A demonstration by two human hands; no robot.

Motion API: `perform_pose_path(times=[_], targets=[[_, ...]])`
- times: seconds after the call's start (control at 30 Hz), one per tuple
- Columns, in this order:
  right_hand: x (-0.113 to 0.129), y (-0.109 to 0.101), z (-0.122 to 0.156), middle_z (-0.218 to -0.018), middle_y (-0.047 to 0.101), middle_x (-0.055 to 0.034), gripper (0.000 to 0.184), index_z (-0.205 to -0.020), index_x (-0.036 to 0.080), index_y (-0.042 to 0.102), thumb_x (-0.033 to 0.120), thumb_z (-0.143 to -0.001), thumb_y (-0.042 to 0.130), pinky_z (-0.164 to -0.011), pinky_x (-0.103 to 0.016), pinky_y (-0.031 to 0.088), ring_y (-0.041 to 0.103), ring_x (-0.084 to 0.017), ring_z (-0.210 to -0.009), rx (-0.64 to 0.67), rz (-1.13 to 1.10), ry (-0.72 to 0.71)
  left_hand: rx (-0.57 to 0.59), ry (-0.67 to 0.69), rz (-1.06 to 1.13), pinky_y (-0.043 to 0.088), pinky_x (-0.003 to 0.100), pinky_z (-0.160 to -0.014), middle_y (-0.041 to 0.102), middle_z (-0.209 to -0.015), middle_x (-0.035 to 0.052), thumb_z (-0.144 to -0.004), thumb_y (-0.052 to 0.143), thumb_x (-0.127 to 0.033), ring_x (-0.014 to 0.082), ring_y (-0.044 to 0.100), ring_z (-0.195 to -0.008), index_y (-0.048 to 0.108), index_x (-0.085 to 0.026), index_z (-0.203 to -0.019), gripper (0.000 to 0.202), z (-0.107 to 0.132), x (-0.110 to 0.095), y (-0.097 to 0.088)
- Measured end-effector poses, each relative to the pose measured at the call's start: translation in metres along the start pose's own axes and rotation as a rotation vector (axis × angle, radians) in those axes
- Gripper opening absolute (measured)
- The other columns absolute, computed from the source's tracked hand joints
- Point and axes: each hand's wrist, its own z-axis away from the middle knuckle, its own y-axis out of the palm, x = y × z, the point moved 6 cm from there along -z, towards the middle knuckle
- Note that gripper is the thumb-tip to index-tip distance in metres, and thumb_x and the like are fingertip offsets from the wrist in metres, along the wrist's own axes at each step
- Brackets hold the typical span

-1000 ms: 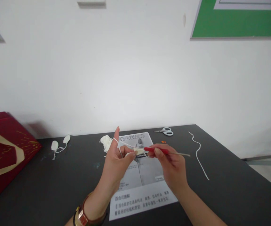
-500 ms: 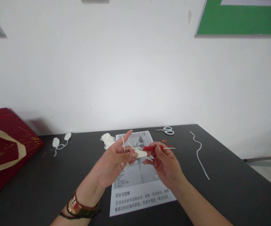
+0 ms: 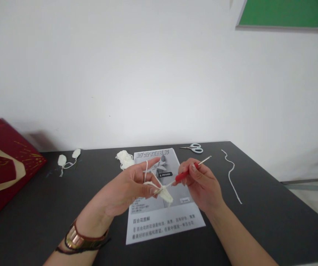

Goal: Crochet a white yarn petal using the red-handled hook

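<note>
Between thumb and fingers, my left hand [image 3: 137,184] pinches a small white crocheted piece [image 3: 166,195]. A strand of white yarn loops over its raised index finger and runs down to the piece. My right hand [image 3: 201,183] grips a crochet hook [image 3: 183,176] by its red handle. One metal end of the hook points up to the right; the other reaches into the edge of the crochet work. Both hands are held above a printed sheet [image 3: 164,229] with a flower picture and Chinese text.
A white yarn bundle [image 3: 125,159] lies behind my left hand. Scissors [image 3: 196,148] rest near the wall, with a loose white strand [image 3: 232,173] to their right. Two white crocheted pieces [image 3: 62,160] joined by yarn lie at left, beside a red gift bag [image 3: 9,162].
The crocheted piece has turned from lying sideways to hanging down to the right. The hook has tilted, its lower end now at the work. My view has shifted slightly.
</note>
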Motion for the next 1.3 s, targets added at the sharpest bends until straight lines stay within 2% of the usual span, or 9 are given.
perform_pose_path(times=[0.13,0.43,0.7,0.9,1.3], targets=[[0.004,-0.001,0.001,-0.064,0.063,-0.0007,0.019,-0.069,0.016,0.066,0.033,-0.080,0.066,-0.051,-0.022,0.041,0.054,-0.010,-0.052,-0.004,0.059,-0.043,-0.002,-0.004,-0.023,0.037,0.024,-0.060,0.067,-0.075,0.0000,-0.070,0.070,-0.007,0.0108,0.057,-0.063,0.033,-0.022,-0.140,0.080,0.001,0.000,-0.001],[0.019,0.001,0.002,-0.063,0.060,-0.0014,0.020,-0.070,0.017,0.067,0.034,-0.080,0.065,-0.051,-0.026,0.037,0.051,-0.013,-0.055,0.047,0.190,-0.183,-0.054,0.008,-0.083,0.039,0.023,-0.059,0.067,-0.074,-0.0010,-0.071,0.071,-0.009,0.0103,0.058,-0.062,0.035,-0.022,-0.138,0.078,0.000,-0.001,-0.007],[0.022,-0.003,0.006,-0.066,0.059,-0.0020,0.019,-0.075,0.018,0.066,0.030,-0.086,0.058,-0.057,-0.029,0.039,0.051,-0.014,-0.059,0.099,0.271,-0.277,-0.087,0.021,-0.125,0.039,0.025,-0.062,0.068,-0.075,-0.0001,-0.073,0.070,-0.011,0.0117,0.060,-0.065,0.027,-0.020,-0.141,0.081,0.002,-0.004,-0.007],[0.025,-0.004,0.008,-0.066,0.059,-0.0023,0.020,-0.077,0.018,0.067,0.030,-0.087,0.055,-0.061,-0.033,0.042,0.052,-0.016,-0.061,0.116,0.377,-0.336,-0.104,0.031,-0.151,0.039,0.028,-0.065,0.068,-0.076,0.0002,-0.074,0.067,-0.011,0.0138,0.061,-0.067,0.028,-0.021,-0.141,0.079,0.002,-0.004,-0.009],[0.031,0.003,0.015,-0.071,0.062,-0.0017,0.014,-0.083,0.021,0.068,0.027,-0.087,0.056,-0.062,-0.032,0.042,0.056,-0.017,-0.066,0.146,0.505,-0.422,-0.204,0.047,-0.235,0.038,0.028,-0.064,0.065,-0.069,-0.0015,-0.070,0.064,-0.007,0.0125,0.056,-0.061,0.021,-0.016,-0.144,0.086,0.000,-0.008,-0.006]])
